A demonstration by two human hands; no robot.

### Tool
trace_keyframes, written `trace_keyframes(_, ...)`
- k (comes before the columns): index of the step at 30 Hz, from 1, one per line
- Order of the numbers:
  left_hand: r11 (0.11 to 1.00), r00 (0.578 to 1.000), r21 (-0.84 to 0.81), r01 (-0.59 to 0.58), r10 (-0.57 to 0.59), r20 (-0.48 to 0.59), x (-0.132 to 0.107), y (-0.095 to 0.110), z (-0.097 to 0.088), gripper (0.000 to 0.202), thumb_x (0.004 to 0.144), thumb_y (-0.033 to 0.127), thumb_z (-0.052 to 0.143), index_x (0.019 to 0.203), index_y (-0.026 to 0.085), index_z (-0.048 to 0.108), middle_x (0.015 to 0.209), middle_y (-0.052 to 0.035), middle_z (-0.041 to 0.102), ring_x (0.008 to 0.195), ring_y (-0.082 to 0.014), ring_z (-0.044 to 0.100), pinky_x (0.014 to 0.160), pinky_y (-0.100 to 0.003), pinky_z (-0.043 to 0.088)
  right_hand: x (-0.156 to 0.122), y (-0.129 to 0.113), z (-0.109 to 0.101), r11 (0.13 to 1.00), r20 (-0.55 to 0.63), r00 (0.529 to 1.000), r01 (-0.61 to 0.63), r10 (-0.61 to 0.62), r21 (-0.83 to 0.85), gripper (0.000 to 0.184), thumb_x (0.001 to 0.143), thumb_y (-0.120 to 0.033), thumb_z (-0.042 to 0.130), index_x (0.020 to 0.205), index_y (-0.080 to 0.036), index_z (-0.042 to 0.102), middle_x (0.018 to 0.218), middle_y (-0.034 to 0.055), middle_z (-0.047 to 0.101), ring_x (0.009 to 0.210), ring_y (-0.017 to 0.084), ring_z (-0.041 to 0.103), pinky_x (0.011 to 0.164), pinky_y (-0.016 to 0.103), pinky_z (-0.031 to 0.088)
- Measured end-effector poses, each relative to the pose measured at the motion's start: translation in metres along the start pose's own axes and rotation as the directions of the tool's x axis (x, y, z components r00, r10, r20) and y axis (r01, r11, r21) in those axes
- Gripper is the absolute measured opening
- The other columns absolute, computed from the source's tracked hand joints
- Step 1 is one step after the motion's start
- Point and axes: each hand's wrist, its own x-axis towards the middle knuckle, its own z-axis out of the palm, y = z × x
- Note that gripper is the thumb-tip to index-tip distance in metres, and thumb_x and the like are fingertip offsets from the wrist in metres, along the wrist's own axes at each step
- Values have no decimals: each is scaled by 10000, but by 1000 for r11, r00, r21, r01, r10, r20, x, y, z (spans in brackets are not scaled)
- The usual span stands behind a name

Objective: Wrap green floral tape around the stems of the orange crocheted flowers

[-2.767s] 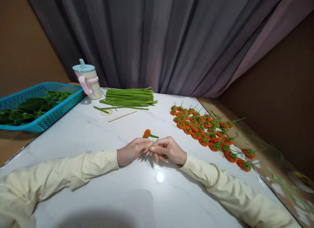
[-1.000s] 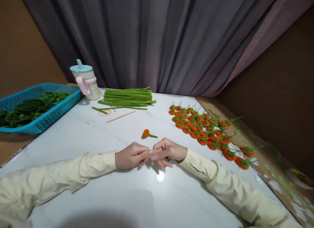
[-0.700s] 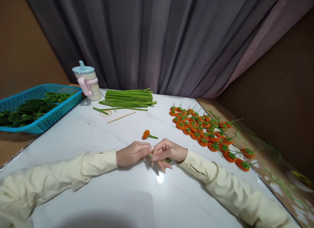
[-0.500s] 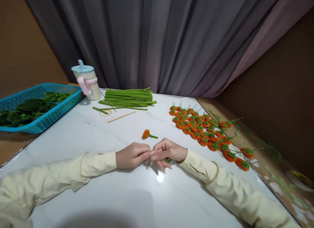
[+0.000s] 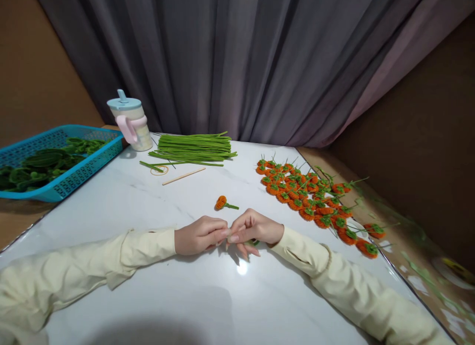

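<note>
Near the middle of the white table, my left hand (image 5: 203, 234) and my right hand (image 5: 254, 228) meet with their fingertips together. Both are closed in a pinch, the thumbs on top. A short curved bit of green chenille stem (image 5: 255, 242) peeks out below my right hand; the rest of it is hidden by the fingers. What lies between my left fingertips is too small to make out. Just beyond the hands lies one orange fuzzy pumpkin-like piece (image 5: 220, 202) with a green stem pointing right.
Many orange pieces with green tops (image 5: 306, 214) lie at the right. A bundle of green chenille stems (image 5: 195, 148), a thin wooden stick (image 5: 183, 176) and a rubber band (image 5: 159, 171) lie farther back. A lidded cup (image 5: 143, 137) and a blue basket (image 5: 87, 175) of green leaves stand left.
My left fingertips have shifted very slightly at the point where the hands meet. Everything else on the table stays put.
</note>
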Motion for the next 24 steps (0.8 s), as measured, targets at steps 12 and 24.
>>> trace_keyframes(12, 978, 991, 163, -128, 131, -8, -1, -4, -1, 341, 941, 319, 326, 635, 179, 381, 564, 28, 421, 498, -92, 389, 495, -200, 342, -1, -3, 3, 999, 4, 999, -38, 38, -14, 263, 744, -320, 711, 799, -70, 653, 516, 8, 647, 313, 56, 499, 331, 155, 339)
trace_keyframes(24, 944, 982, 272, -186, 189, 15, -3, -4, 0, 270, 938, 224, 297, 730, 168, 461, 671, -21, 524, 564, -109, 475, 556, -210, 409, 0, -4, 3, 1000, 71, 997, 7, -8, 5, 302, 813, -358, 632, 849, -59, 648, 530, 19, 649, 324, 79, 522, 340, 177, 392)
